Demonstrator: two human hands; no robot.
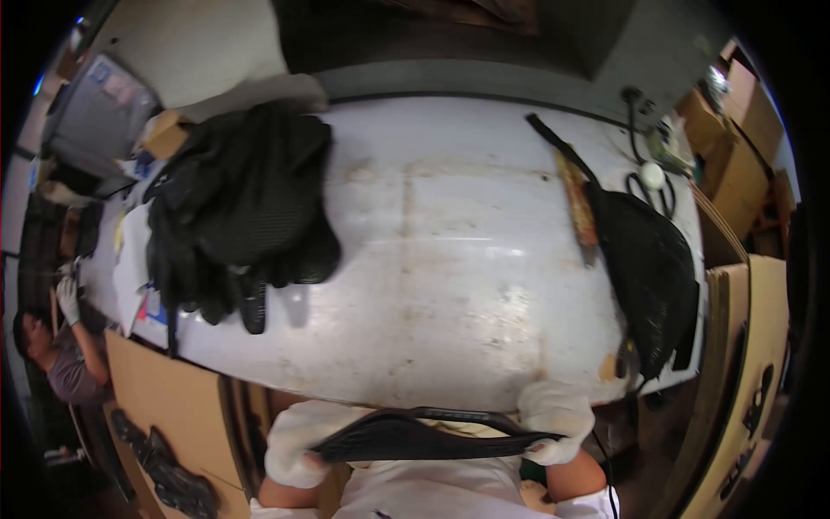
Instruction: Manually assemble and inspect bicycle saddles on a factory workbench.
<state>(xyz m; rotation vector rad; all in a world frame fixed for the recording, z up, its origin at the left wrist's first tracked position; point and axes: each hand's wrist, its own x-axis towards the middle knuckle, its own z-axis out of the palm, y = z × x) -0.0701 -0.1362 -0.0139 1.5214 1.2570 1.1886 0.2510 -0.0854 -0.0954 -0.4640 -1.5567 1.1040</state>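
In white gloves, my left hand (298, 443) and my right hand (556, 426) are closed on opposite ends of a black curved fabric piece (424, 445). It has a thick strap-like upper edge and is stretched between them, close to my body at the table's front edge. At the table's left lies a heap of similar black pieces (242, 199), some with a ribbed or mesh surface. To the right, another black piece (648, 268) rests with its narrow strap pointing to the back. The fingertips on the held piece are partly hidden.
The white table (432, 303) has brownish stains. A worn stick-like tool (577, 203) lies beside the right-hand piece, near a black cable (635, 130). Cardboard sheets (177, 406) stand front left, more cardboard (735, 372) at right. Another person (65, 346) works at far left.
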